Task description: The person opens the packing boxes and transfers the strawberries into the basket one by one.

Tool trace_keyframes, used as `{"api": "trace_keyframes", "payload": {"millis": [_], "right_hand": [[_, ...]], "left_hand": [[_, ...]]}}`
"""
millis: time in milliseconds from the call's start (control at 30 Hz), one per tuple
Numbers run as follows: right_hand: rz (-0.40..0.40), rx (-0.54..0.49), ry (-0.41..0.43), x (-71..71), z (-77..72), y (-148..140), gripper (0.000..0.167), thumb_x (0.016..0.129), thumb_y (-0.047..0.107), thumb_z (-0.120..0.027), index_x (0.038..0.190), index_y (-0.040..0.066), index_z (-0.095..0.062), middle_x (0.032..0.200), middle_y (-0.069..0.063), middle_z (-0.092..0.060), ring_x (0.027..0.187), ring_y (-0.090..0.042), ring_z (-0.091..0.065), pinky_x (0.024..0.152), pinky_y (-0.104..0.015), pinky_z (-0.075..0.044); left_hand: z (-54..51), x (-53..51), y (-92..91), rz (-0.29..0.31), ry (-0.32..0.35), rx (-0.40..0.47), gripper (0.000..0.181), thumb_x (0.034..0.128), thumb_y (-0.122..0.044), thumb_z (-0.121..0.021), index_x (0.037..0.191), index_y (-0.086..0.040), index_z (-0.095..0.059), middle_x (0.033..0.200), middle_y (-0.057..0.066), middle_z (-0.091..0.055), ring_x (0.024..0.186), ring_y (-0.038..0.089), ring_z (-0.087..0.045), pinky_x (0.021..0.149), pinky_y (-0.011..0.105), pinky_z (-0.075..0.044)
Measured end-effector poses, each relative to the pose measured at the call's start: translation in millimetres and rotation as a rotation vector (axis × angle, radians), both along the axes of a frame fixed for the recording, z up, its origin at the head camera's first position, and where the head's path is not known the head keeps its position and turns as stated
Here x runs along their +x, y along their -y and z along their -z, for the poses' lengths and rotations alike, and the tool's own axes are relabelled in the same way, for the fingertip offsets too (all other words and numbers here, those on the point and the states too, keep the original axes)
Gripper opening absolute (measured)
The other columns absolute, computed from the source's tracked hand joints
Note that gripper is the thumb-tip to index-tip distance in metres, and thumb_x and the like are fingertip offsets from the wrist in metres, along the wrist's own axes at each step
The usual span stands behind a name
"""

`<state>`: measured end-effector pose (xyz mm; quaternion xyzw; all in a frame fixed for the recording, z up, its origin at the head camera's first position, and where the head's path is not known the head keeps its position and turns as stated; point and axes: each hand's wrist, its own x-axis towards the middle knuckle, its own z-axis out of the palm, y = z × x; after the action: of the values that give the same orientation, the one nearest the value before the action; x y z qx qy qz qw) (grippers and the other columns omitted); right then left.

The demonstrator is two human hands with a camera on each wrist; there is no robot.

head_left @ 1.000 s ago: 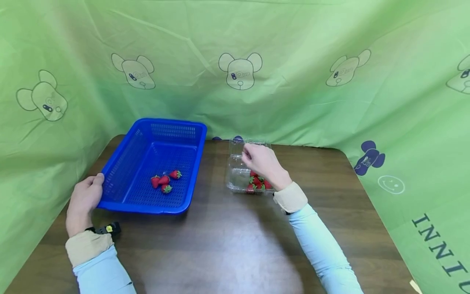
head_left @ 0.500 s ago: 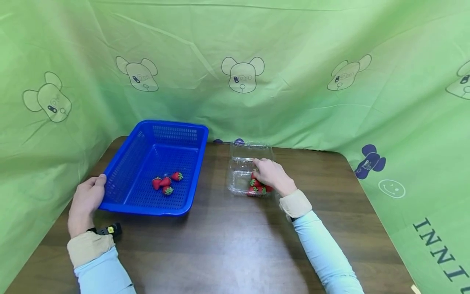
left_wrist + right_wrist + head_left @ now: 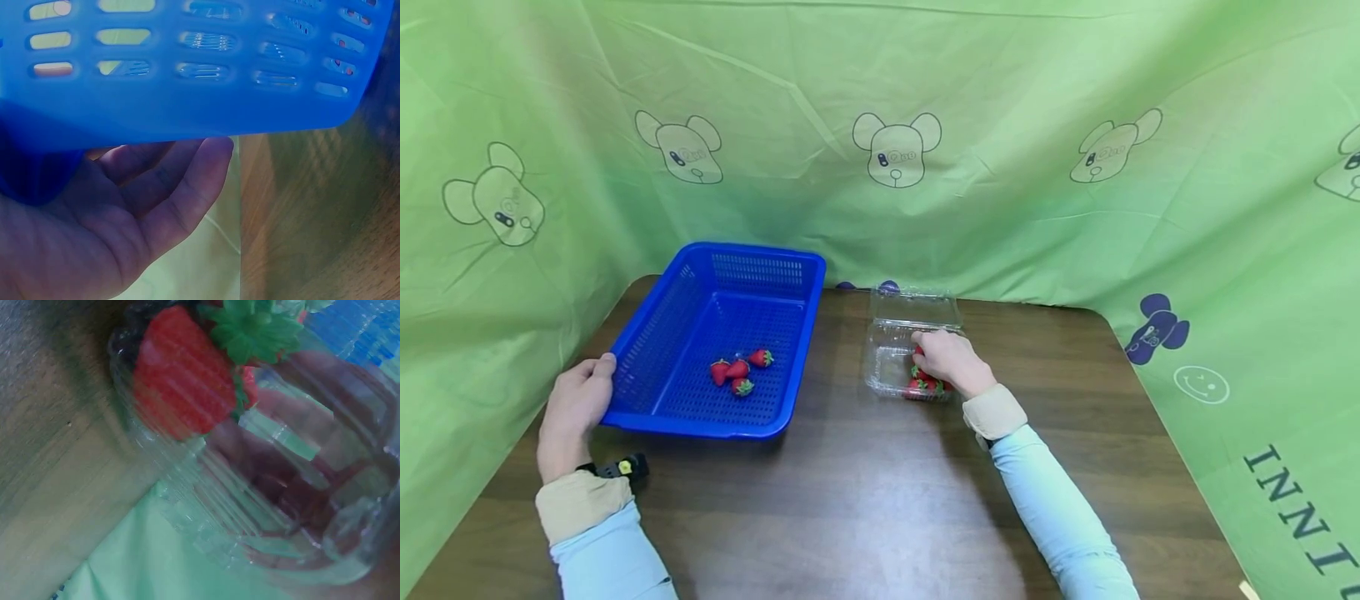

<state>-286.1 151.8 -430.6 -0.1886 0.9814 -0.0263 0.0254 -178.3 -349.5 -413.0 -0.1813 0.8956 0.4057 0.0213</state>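
"What was the left hand (image 3: 576,400) doing?"

"Gripping the blue basket (image 3: 752,321) by its side, thumb at the rim, same as a second earlier."

"And the right hand (image 3: 952,360)?"

"That one had changed. A second before, it was raised over the far part of the clear box (image 3: 887,367); now its fingers were down inside, among the strawberries (image 3: 919,389). Whether they pinched one, I couldn't tell."

"Where was the rest of the fruit?"

"Four berries (image 3: 738,369) lay in the basket, to the right of the left hand, as before. The box sat beneath the right hand, its lid (image 3: 917,310) open just beyond the fingers."
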Motion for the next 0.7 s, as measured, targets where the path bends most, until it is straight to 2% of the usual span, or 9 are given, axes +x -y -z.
{"api": "trace_keyframes", "payload": {"millis": [200,433,567,700], "right_hand": [[0.017,0.006,-0.006,-2.1,0.6,0.8,0.01,0.087,0.014,-0.058,0.079,0.016,-0.053,0.078,-0.008,-0.064,0.073,-0.027,-0.063,0.053,-0.046,-0.048],[0.022,-0.03,-0.045,1.1,-3.1,0.9,0.014,0.085,0.014,-0.064,0.078,0.015,-0.052,0.074,-0.006,-0.062,0.071,-0.027,-0.063,0.055,-0.046,-0.049],[0.022,-0.047,-0.056,3.6,-5.6,0.9,0.01,0.087,0.017,-0.065,0.084,0.015,-0.056,0.079,-0.006,-0.065,0.076,-0.028,-0.065,0.058,-0.047,-0.051],[-0.017,-0.076,-0.111,5.4,-9.6,0.9,0.011,0.087,0.017,-0.066,0.092,0.014,-0.057,0.084,-0.009,-0.066,0.079,-0.032,-0.066,0.06,-0.049,-0.052]], "left_hand": [[1.6,0.6,0.4,-0.013,0.0,0.015,0.072,0.0992,-0.053,-0.018,0.137,0.003,-0.044,0.13,0.031,-0.045,0.111,0.044,-0.043,0.086,0.052,-0.036],[-0.2,0.9,-0.7,-0.016,-0.002,0.028,0.073,0.0989,-0.054,-0.019,0.138,0.003,-0.042,0.131,0.03,-0.044,0.112,0.044,-0.042,0.087,0.054,-0.035],[-0.9,0.8,-1.7,-0.017,-0.005,0.032,0.073,0.0989,-0.053,-0.019,0.139,0.003,-0.041,0.134,0.031,-0.043,0.114,0.045,-0.04,0.089,0.055,-0.034],[-1.5,0.8,-1.4,-0.014,0.003,0.035,0.074,0.0987,-0.054,-0.018,0.139,0.003,-0.041,0.133,0.031,-0.043,0.113,0.045,-0.041,0.089,0.056,-0.035]]}}
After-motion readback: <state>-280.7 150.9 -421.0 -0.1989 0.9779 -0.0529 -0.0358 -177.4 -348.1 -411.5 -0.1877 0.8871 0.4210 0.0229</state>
